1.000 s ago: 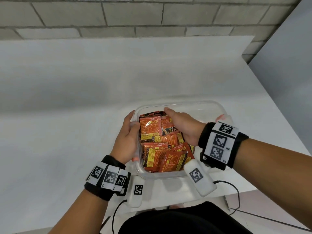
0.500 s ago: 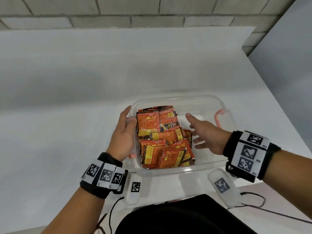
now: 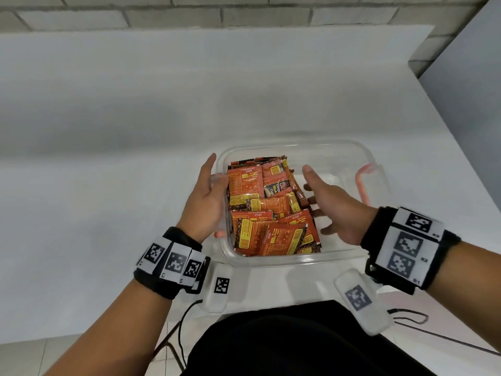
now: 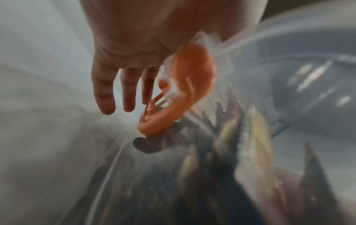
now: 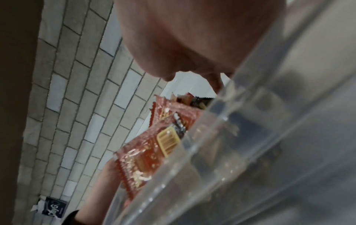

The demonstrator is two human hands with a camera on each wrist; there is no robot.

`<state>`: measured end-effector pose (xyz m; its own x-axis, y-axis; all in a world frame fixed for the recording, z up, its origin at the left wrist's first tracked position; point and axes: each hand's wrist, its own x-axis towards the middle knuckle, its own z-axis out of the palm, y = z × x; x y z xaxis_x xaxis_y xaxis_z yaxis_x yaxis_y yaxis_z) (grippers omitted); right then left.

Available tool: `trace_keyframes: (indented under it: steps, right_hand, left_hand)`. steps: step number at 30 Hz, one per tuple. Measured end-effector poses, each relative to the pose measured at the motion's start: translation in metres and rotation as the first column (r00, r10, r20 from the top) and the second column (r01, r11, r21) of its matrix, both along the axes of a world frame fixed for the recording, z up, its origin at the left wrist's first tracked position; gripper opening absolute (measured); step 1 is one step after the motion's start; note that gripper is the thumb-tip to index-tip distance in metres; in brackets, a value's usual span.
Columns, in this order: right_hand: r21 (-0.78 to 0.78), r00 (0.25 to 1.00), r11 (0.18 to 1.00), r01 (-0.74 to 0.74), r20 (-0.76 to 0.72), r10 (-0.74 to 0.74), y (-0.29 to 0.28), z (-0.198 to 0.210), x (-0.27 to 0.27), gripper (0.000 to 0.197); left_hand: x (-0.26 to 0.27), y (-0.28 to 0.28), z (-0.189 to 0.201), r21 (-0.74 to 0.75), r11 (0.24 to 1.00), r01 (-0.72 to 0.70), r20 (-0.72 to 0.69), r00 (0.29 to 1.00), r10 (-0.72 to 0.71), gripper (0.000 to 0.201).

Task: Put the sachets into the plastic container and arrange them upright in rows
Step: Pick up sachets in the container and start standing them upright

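Head view has the orange-red foil sachets (image 3: 267, 210) all packed into the left half of the clear rectangular plastic container (image 3: 298, 260), some leaning against each other, the front ones lying pretty flat, so not really tidy upright rows. The right half of the container is bare, just an orange clip-style handle (image 3: 362, 183) on its right wall. The container sits near the front edge of the white desk (image 3: 108, 185).

Left hand (image 3: 204, 202) is against the outside of the container's left wall, fingers straight, thumb over the rim; the grip is relaxed and wide, not wrapped around anything. The left wrist view is blurry but shows the fingers (image 4: 105, 91) straight beside another orange handle (image 4: 185, 91).

Right hand (image 3: 332, 210) is inside the container just right of the sachets, fingers spread, holding nothing, so a wide grip too.

Behind the desk is a grey block wall (image 3: 244, 12).
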<state>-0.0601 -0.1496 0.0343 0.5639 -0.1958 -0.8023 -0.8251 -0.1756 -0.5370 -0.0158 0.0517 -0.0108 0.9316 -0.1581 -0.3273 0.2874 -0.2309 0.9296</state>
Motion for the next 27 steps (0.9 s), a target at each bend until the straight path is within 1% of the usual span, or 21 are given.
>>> trace_keyframes:
  steps: [2,3,5,7,11,14,16,19,24,27]
  right_hand:
    - [0.048,1.000,0.999,-0.013,-0.004,0.013,0.001,0.002,-0.005,0.058]
    - [0.072,1.000,0.997,-0.027,-0.006,0.027,0.003,0.004,-0.007,0.055]
    - [0.099,0.998,0.993,-0.067,0.006,0.067,0.012,0.001,-0.007,0.057]
    - [0.121,0.996,0.989,-0.081,0.038,0.077,0.019,-0.004,-0.004,0.063]
    - [0.135,0.997,0.990,-0.037,0.070,0.027,0.025,-0.005,0.003,0.053]
    - [0.154,0.997,0.988,0.005,0.081,-0.017,0.029,-0.004,0.008,0.054]
    - [0.170,0.998,0.985,0.035,0.054,-0.045,0.031,0.000,0.010,0.059]
    - [0.175,0.998,0.984,0.040,0.049,-0.049,0.027,0.005,0.008,0.060]
    - [0.143,0.997,0.989,0.046,0.061,-0.056,0.015,0.004,-0.007,0.053]
    - [0.159,0.998,0.986,0.051,0.021,-0.055,0.017,0.004,-0.010,0.053]
  left_hand:
    - [-0.003,0.003,0.001,-0.018,1.000,-0.008,-0.042,0.999,0.007,0.053]
    - [-0.005,0.003,0.002,-0.034,0.999,-0.011,-0.068,0.998,0.008,0.055]
    - [-0.009,0.002,0.005,-0.088,0.996,-0.022,-0.124,0.992,0.011,0.055]
    - [-0.012,-0.001,0.007,-0.120,0.992,-0.042,-0.142,0.990,0.024,0.054]
    - [-0.007,-0.004,0.008,-0.175,0.980,-0.096,-0.166,0.984,0.067,0.051]
    - [-0.002,-0.007,0.012,-0.199,0.974,-0.105,-0.182,0.981,0.068,0.051]
    - [0.000,-0.008,0.015,-0.199,0.974,-0.106,-0.188,0.980,0.068,0.051]
    - [0.001,-0.009,0.023,-0.175,0.981,-0.080,-0.214,0.976,0.042,0.054]
    - [-0.009,0.006,0.040,-0.082,0.997,0.001,-0.309,0.951,-0.027,0.063]
    - [-0.016,0.011,0.045,-0.108,0.994,0.026,-0.399,0.914,-0.068,0.065]
